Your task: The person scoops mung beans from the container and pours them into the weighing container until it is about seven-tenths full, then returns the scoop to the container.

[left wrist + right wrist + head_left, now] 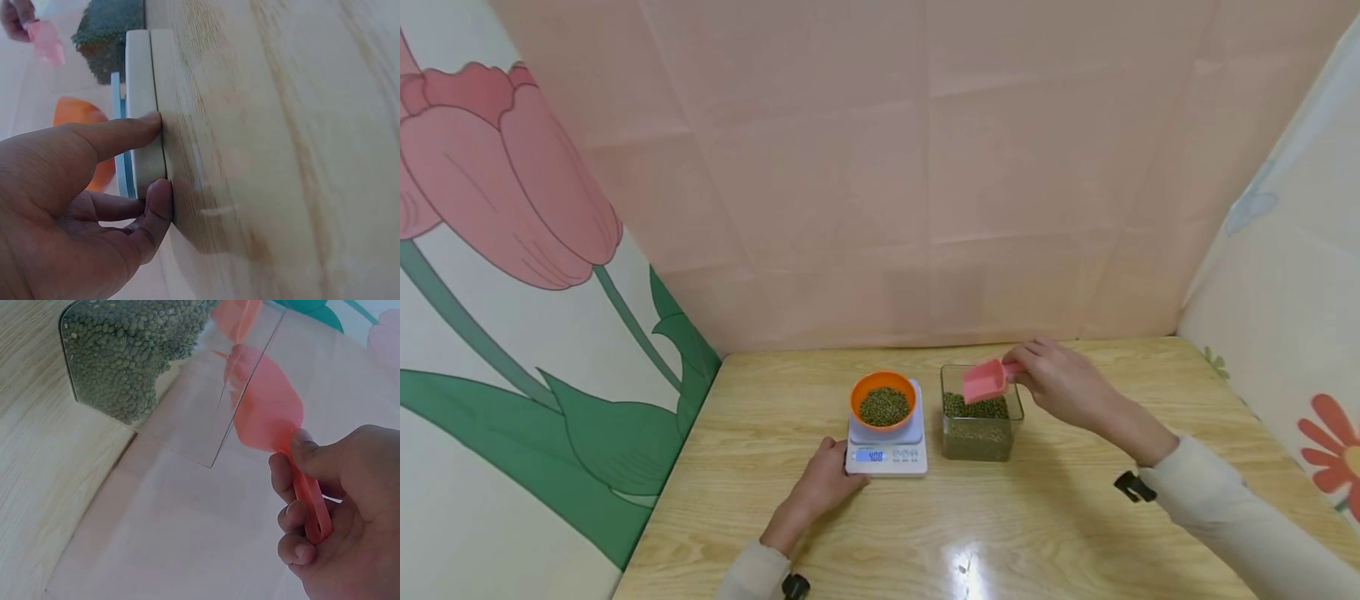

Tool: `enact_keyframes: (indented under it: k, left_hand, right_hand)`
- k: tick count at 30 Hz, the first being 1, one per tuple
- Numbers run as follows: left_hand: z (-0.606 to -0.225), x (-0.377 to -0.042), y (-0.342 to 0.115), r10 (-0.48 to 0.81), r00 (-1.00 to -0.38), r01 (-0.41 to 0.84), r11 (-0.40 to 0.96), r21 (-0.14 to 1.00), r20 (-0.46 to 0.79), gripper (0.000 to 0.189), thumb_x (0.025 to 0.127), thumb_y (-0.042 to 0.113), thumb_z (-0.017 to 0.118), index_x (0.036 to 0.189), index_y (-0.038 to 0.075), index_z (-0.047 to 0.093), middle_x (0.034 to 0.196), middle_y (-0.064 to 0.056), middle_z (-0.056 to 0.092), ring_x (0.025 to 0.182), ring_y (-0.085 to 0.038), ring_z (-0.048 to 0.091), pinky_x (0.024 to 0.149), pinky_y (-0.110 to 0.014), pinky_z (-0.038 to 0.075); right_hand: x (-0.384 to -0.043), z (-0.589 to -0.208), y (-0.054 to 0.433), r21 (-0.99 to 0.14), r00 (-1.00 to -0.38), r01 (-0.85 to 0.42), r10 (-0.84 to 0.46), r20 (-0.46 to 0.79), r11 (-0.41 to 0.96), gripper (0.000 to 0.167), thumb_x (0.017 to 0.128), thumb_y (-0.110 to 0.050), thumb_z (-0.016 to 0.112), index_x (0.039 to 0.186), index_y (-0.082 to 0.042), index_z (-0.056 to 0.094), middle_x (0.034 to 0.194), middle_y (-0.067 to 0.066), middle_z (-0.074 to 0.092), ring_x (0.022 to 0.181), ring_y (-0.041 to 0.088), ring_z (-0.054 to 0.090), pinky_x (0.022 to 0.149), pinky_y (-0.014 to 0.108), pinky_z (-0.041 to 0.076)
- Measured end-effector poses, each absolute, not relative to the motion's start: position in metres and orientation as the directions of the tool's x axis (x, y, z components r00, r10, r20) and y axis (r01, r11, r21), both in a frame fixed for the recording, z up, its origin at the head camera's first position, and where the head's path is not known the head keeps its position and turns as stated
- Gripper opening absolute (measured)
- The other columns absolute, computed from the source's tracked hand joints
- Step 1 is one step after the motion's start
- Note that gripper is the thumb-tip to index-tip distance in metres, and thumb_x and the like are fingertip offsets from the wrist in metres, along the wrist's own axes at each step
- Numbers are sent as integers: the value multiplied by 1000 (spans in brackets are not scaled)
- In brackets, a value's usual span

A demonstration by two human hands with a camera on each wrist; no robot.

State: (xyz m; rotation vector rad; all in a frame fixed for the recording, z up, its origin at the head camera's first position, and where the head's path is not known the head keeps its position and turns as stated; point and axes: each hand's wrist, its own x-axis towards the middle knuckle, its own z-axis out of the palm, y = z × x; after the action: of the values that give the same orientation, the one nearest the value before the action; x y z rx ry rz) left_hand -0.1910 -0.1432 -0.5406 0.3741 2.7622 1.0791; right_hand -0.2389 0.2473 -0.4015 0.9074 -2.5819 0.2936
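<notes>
Wood-grained tabletop (700, 500) met a plain pink backdrop (820, 208) behind the work. I found the pink scoop (984, 382) at the fingertips of the right hand (1060, 379), which gripped its handle (307, 497) in curled fingers; the blade extended to the hand's left, over the mouth of a clear container (977, 446). Whether scoop and rim touched, I could not tell from my feeds. Inside, below the blade, lay green beans (992, 408). Just left of the container, apart from it, stood a white kitchen scale (891, 470), its display (871, 457) lit. It bore an upright orange bowl (880, 381) holding a bean portion (883, 407). I recorded the left hand (827, 482) pinching the scale's near left corner. Farther out, a painted tulip (512, 183) covered the left wall.
</notes>
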Motion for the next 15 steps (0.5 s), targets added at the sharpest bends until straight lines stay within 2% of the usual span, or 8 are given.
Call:
enact_keyframes:
  k: [10, 15]
  left_hand:
    - [-542, -192, -143, 272, -960, 157, 715, 682, -63, 51, 92, 19, 84, 137, 3, 68, 111, -5, 64, 98, -18, 48, 84, -33, 49]
    - [-542, -193, -143, 278, -959, 170, 712, 682, -52, 51, 91, 18, 85, 136, 2, 68, 110, -6, 64, 97, -18, 48, 83, -33, 50]
  right_hand:
    - [-237, -402, 248, -5, -691, -653, -593, 414, 757, 15, 91, -4, 81, 105, -1, 77, 99, 11, 76, 96, 30, 70, 82, 46, 61]
    - [-236, -400, 247, 25, -699, -645, -602, 385, 764, 14, 91, -4, 82, 104, -3, 79, 97, 10, 75, 90, 27, 67, 79, 44, 60]
